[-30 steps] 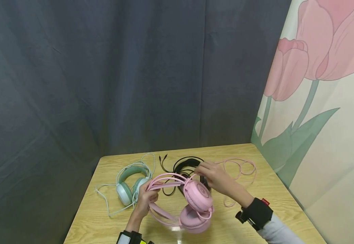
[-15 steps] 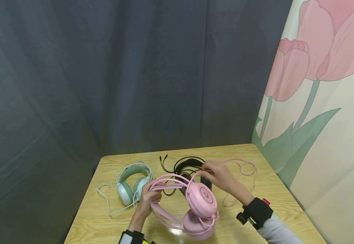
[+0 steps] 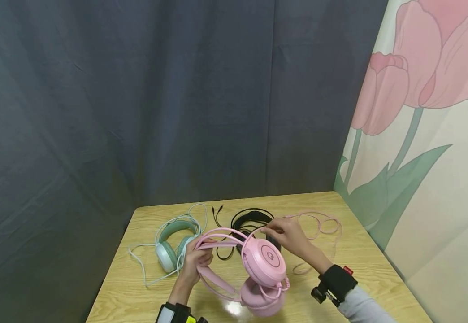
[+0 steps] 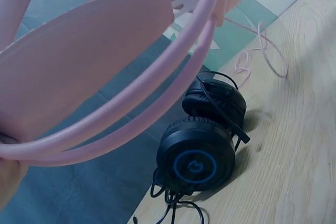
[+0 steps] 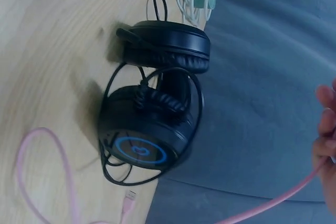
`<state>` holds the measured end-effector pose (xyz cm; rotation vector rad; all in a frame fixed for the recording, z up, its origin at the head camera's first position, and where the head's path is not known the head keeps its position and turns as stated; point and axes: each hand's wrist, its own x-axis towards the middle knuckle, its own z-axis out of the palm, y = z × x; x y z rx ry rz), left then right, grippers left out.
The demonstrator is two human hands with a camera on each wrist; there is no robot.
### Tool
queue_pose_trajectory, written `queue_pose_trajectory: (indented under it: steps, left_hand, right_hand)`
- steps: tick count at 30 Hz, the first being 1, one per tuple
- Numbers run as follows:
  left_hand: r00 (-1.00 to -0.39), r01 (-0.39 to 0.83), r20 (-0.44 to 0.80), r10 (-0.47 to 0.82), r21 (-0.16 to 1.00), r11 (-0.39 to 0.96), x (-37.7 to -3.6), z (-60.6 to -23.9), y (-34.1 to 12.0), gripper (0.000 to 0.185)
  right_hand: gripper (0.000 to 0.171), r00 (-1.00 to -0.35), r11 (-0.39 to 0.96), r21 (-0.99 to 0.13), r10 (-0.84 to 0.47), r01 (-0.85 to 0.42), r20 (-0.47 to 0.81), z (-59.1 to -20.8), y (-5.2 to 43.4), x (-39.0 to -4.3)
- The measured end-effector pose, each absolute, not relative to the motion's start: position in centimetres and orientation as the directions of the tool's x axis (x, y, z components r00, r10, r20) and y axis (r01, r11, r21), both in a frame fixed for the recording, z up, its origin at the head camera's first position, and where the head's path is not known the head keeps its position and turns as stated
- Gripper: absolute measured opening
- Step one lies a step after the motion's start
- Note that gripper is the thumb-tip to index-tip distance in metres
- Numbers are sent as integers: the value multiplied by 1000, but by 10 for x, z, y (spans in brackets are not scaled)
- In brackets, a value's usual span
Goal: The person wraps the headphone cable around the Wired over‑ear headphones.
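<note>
Step in hand: the left hand (image 3: 197,260) grips the headband of the pink headset (image 3: 258,264) and holds it above the wooden table (image 3: 363,264); the right hand (image 3: 288,235) pinches the pink cable (image 3: 318,226) just behind the upper ear cup.
Grip, left: fingers curled round the double band, clamped firm.
Grip, right: fingertips closed together on the cable.
Doing it well: I judge the band hand should stay steady, while the cable is drawn in even loops without tugging at the cup joint.
Snag risk: the black headset (image 5: 152,114) lies directly behind the pink one, its own cord coiled round it; keep the pink cable off it.
Further left: a green-and-white headset (image 3: 173,244) beside the pink band.
Hard to make out: the pink plug end is blurred at the right wrist view's bottom edge; the lower pink cup is partly hidden by the upper one.
</note>
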<state>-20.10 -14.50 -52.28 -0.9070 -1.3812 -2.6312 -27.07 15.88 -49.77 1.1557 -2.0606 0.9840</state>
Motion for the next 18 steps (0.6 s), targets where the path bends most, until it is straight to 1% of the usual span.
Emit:
queue_pose_trajectory:
  steps: [2, 3, 7, 10, 13, 16, 18]
  left_hand:
    - [-829, 272, 506, 239, 738, -618, -202, -521, -144, 50]
    - [-833, 263, 498, 241, 740, -620, -202, -521, -144, 50]
    - [-843, 253, 484, 234, 742, -621, -205, -518, -144, 48]
    - [-843, 272, 492, 218, 740, -616, -207, -515, -145, 48]
    - [-840, 289, 501, 206, 735, -613, -208, -512, -146, 48]
    - [-839, 290, 505, 200, 727, -622, -208, -510, -146, 48]
    - [-839, 291, 509, 193, 719, -632, -208, -508, -145, 48]
  right_hand:
    - [2, -459, 323, -338, -461, -884, 759, -502, 157, -272]
    - [2, -449, 306, -336, -471, -891, 759, -504, 157, -272]
    - [11, -399, 249, -312, -533, -917, 746, -510, 153, -271]
    - [18, -395, 242, -312, -562, -919, 727, -513, 150, -269]
    - [24, -432, 285, -326, -541, -901, 722, -515, 147, -266]
    - [18, -495, 354, -358, -472, -864, 730, -517, 143, -266]
    - [15, -530, 375, -387, -447, -843, 721, -525, 143, -272]
